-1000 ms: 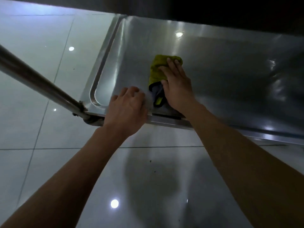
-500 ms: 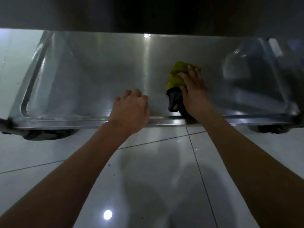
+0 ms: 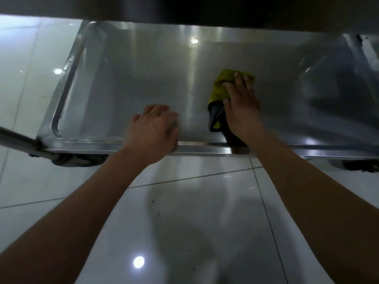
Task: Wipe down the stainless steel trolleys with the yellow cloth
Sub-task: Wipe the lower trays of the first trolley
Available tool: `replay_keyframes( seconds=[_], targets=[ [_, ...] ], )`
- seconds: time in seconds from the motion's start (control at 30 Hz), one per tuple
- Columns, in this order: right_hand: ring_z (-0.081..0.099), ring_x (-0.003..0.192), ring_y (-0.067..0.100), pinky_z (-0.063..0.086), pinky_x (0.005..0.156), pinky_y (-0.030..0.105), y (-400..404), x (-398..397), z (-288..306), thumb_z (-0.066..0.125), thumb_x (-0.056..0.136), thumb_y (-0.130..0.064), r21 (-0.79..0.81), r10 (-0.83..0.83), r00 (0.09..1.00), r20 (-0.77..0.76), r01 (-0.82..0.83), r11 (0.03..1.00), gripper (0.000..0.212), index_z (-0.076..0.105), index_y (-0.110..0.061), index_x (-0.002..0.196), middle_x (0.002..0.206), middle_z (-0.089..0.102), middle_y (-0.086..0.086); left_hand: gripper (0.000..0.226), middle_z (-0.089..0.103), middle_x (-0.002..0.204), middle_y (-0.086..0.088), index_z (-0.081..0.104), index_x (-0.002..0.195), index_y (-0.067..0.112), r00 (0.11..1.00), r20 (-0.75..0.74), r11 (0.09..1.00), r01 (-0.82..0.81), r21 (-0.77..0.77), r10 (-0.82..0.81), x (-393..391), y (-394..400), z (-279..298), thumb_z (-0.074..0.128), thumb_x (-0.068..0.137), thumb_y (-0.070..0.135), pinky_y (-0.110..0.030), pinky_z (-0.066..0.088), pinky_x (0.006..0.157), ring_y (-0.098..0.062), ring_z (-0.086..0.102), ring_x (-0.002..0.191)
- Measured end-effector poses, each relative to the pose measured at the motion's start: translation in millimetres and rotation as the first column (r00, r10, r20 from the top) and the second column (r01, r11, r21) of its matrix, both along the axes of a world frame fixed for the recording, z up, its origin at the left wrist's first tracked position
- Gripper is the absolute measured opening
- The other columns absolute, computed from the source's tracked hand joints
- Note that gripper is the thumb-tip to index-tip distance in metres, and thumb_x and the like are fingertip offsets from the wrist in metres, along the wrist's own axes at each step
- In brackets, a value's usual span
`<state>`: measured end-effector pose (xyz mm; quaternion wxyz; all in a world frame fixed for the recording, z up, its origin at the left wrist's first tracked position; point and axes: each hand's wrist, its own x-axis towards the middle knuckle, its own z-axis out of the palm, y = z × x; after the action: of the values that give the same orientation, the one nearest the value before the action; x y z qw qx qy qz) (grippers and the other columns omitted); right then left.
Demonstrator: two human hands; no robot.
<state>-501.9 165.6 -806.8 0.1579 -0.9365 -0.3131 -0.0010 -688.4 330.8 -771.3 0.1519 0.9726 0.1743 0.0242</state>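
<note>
The yellow cloth (image 3: 222, 87) is bunched on the lower shelf (image 3: 143, 78) of the trolley, a little right of its middle and near the front rim (image 3: 205, 149), with a dark grey fold trailing back toward me. My right hand (image 3: 241, 107) lies flat on it, fingers straight and spread, pressing it to the steel rather than gripping. I judge the cloth soft, light and limp, so it will crumple and slide under the palm; a broad flat press over the thick part is the way to hold it, and the polished steel looks slick enough for it to glide easily. My left hand (image 3: 152, 128) curls over the front rim, gripping it to brace the trolley. Compared with half a second ago, the cloth and right hand sit slightly further right along the shelf, the left hand has kept its hold on the rim, and the shelf's left end and a leg (image 3: 18, 138) are back in view.
</note>
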Motion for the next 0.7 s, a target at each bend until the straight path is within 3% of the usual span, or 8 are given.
replay_keyframes(
  seconds=[0.3,0.5,0.7],
  targets=[
    [0.0,0.154,0.022,0.025,0.113,0.045,126.4,-44.3,-0.5,0.038,0.104,-0.026,-0.025,0.158,0.987,-0.039,-0.159,0.987,0.045,0.035,-0.024,0.15,0.167,0.005,0.0,0.031,0.06,0.128,-0.006,0.066,0.119,0.019,0.961,-0.025,0.957,-0.271,0.099,0.275,-68.2,93.2,6.0,0.056,0.093,0.032,-0.054,0.043,0.093,-0.036,0.053,0.117],
    [-0.006,0.153,0.024,0.02,0.114,0.049,208.2,-76.3,4.3,0.043,0.102,-0.021,-0.064,0.327,0.942,-0.073,-0.331,0.941,0.05,0.029,-0.023,0.15,0.167,-0.002,0.0,0.026,0.062,0.131,0.01,0.069,0.115,0.027,0.972,0.006,0.969,-0.233,0.083,0.233,-93.5,114.7,1.2,0.057,0.093,0.033,-0.059,0.04,0.099,-0.031,0.05,0.125],
    [-0.012,0.153,0.022,0.016,0.118,0.051,279.3,-91.1,4.3,0.037,0.104,-0.02,-0.096,0.456,0.879,-0.142,-0.471,0.877,0.053,0.021,-0.03,0.154,0.166,-0.01,-0.005,0.026,0.068,0.119,0.009,0.068,0.115,0.026,0.975,0.028,0.972,-0.223,0.076,0.221,-101.3,120.2,-3.7,0.056,0.093,0.028,-0.059,0.039,0.099,-0.031,0.05,0.128]
  ],
)
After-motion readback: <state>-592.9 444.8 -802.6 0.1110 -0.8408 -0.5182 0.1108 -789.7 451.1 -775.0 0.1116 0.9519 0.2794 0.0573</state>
